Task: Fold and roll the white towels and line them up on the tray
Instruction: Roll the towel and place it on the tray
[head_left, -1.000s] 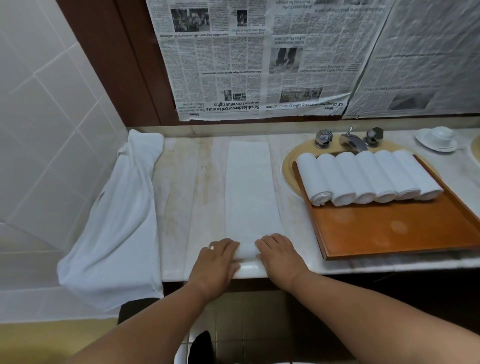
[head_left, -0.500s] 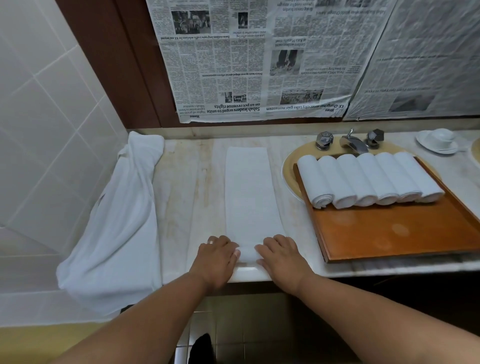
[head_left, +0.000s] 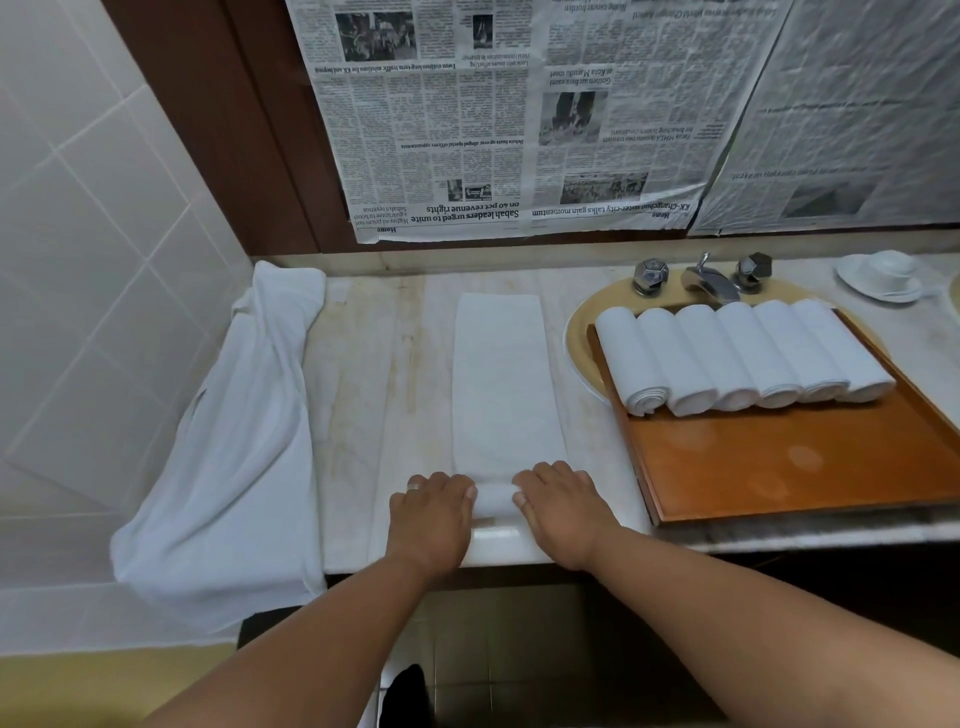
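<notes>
A white towel (head_left: 501, 384), folded into a long narrow strip, lies on the marble counter and runs away from me. Its near end is turned up into a small roll. My left hand (head_left: 431, 512) and my right hand (head_left: 563, 506) sit at the two ends of that roll, fingers curled over it. To the right, an orange-brown tray (head_left: 789, 462) holds several rolled white towels (head_left: 737, 358) side by side along its far edge. The tray's near half is bare.
A loose white cloth (head_left: 244, 441) drapes over the counter's left end and hangs past its front edge. The tray rests partly over a yellow basin (head_left: 579, 338) below a chrome faucet (head_left: 711, 280). A white cup on a saucer (head_left: 883, 273) stands far right. Newspaper covers the wall.
Both hands have moved a little away from me along the strip, and the rolled part at the towel's near end has grown slightly.
</notes>
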